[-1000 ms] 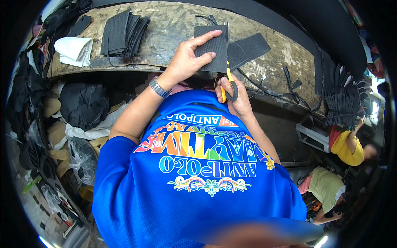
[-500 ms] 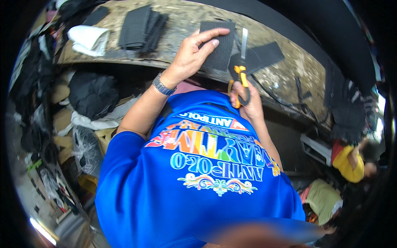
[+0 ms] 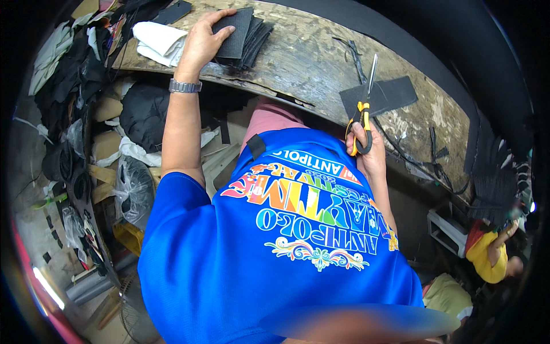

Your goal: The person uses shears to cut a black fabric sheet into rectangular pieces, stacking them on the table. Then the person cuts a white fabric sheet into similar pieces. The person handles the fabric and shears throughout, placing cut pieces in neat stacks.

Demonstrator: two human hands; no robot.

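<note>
Toward the left of the worktop [image 3: 303,51] we see a white cloth [image 3: 157,43], then our left hand [image 3: 200,43], its thumb and forefinger spread on top of a pile [image 3: 252,43] of black pieces; its other fingers are hidden, so we cannot tell whether it grips. Farther right, our right hand [image 3: 369,148] is clamped on the handles of the scissors [image 3: 363,110], blades pointing away from us over a loose piece [image 3: 399,93].
</note>
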